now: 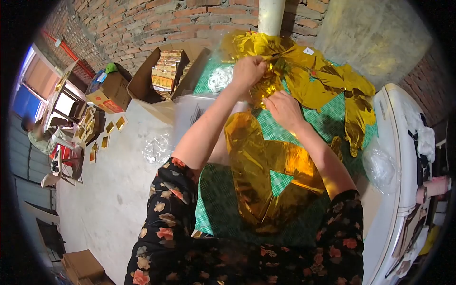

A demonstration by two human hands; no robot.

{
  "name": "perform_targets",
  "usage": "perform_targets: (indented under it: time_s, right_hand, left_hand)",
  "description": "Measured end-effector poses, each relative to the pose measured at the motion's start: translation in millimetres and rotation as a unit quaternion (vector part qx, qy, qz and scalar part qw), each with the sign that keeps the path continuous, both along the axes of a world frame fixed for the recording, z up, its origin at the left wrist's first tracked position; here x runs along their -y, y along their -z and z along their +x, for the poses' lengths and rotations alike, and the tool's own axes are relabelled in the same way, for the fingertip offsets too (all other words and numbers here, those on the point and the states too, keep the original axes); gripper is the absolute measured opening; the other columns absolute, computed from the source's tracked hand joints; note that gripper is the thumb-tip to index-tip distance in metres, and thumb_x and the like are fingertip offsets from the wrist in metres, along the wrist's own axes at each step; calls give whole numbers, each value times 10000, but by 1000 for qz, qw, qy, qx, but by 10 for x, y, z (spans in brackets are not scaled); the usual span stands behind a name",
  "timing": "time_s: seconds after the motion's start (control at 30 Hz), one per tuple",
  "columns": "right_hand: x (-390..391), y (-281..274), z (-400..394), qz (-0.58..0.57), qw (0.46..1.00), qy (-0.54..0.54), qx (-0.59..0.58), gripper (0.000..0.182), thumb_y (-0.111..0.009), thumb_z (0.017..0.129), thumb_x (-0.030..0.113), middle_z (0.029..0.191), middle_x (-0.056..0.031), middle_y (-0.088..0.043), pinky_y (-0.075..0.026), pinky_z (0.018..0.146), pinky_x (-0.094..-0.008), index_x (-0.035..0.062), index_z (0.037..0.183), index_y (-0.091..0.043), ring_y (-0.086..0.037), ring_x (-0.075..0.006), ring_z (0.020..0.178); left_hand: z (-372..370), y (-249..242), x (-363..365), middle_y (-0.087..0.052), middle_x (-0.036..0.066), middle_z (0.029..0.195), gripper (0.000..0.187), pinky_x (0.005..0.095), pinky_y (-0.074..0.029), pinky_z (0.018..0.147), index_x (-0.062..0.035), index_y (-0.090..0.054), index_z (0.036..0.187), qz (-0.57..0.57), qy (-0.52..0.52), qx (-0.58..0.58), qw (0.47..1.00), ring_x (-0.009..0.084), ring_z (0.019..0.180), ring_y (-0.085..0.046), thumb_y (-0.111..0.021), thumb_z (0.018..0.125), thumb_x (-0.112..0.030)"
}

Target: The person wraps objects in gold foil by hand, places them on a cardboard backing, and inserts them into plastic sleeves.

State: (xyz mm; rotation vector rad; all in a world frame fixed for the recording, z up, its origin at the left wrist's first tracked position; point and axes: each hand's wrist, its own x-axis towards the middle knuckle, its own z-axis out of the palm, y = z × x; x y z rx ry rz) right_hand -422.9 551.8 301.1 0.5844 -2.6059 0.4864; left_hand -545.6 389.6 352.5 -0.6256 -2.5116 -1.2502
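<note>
Head view: a green checked cloth (332,107) forms the work surface. Across its far part lies the gold foil pile (306,88), loosely heaped and partly draped over the right side. Nearer the body, the flat gold foil piece (247,175) lies beneath the right forearm. Caution: the film looks thin; uneven pulling between the hands could tear it, and a forearm dragged across the near piece could crease or shift it. The overhanging part could slide if the heap is tugged. A clear plastic bag (380,166) sits to the right; a white coil (221,78) sits left of the pile, near enough to snag loose foil. Left hand (249,72): fingers curled closed, apparently pinching the crumpled foil section (269,88). Right hand (285,110): partly curled, fingertips touching that section's near end; whether they grip it cannot be determined. Smallest item: a white tag (308,51) on the pile.
</note>
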Motion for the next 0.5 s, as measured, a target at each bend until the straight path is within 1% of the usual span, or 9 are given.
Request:
perform_targets:
  time_s: [0.07, 0.1, 0.17, 0.2, 0.27, 0.3, 0.4, 0.43, 0.5]
  right_hand:
    - [13, -16, -142, -2, 1000, 19, -6, 212, -602, 1006, 248, 932, -142, -645, -520, 916, -436, 62, 986, -702, -598, -351, 1028]
    - [16, -3, -233, 4, 999, 34, -24, 230, -588, 1015, 258, 972, -152, -657, -515, 938, -442, 59, 1030, -704, -597, -355, 1058]
    - [53, 41, -426, 13, 996, 65, -58, 282, -562, 1033, 278, 1053, -171, -681, -504, 982, -454, 53, 1118, -708, -596, -363, 1118]
    - [76, 98, -546, 45, 993, 81, -71, 318, -570, 1030, 299, 1077, -177, -677, -496, 962, -474, 41, 1174, -685, -600, -370, 1091]
    - [144, 174, -767, 109, 983, 112, -94, 422, -585, 1024, 341, 1126, -191, -669, -480, 924, -515, 17, 1288, -640, -608, -384, 1036]
    - [196, 45, -807, 120, 985, 116, 46, 536, -560, 1039, 391, 1311, -243, -625, -446, 1034, -545, 38, 1442, -549, -579, -408, 1199]
    - [285, 177, -979, 66, 991, 94, -70, 564, -548, 1050, 386, 1518, -273, -475, -405, 1123, -551, 82, 1518, -474, -494, -424, 1370]
    - [296, 96, -974, 105, 986, 118, 55, 636, -549, 1050, 394, 1678, -251, -268, -304, 1220, -567, 134, 1603, -374, -310, -384, 1546]
    - [335, 169, -961, 164, 974, 135, 76, 675, -562, 1044, 395, 1712, -206, -226, -246, 1250, -576, 154, 1633, -339, -232, -347, 1585]
  left_hand:
    - [-109, -290, -35, -764, 183, 938, 274, 466, -573, 839, -123, -796, 1066, -39, 5, -15, 999, 364, 907, -740, -686, 947, -344]
    - [-191, -381, -53, -767, 179, 964, 265, 480, -578, 869, -157, -810, 1070, -59, 6, -24, 998, 374, 946, -739, -680, 943, -350]
    - [-306, -511, -95, -773, 169, 987, 278, 467, -579, 891, -172, -812, 1105, -86, 2, -47, 995, 362, 965, -742, -689, 937, -357]
    - [-369, -560, -118, -776, 164, 999, 287, 461, -579, 902, -180, -813, 1122, -101, 0, -58, 993, 356, 974, -744, -694, 934, -360]
    - [-493, -642, -162, -779, 175, 1021, 314, 449, -578, 917, -155, -812, 1129, -87, 7, -18, 996, 352, 974, -749, -705, 927, -370]
    - [-553, -645, -185, -780, 177, 1021, 322, 444, -579, 914, -145, -811, 1131, -68, 2, -2, 998, 346, 971, -753, -705, 925, -368]
    - [-744, -663, -206, -793, 172, 1000, 336, 406, -585, 890, -105, -806, 1136, 18, 13, 32, 999, 302, 965, -767, -697, 931, -349]
    - [-812, -674, -209, -798, 168, 989, 340, 389, -587, 879, -91, -804, 1137, 52, 21, 43, 998, 282, 963, -772, -692, 935, -340]
    - [-1070, -888, -169, -798, 129, 1012, 337, 357, -589, 860, -18, -782, 1169, 142, 37, 35, 989, 193, 940, -747, -727, 961, -278]
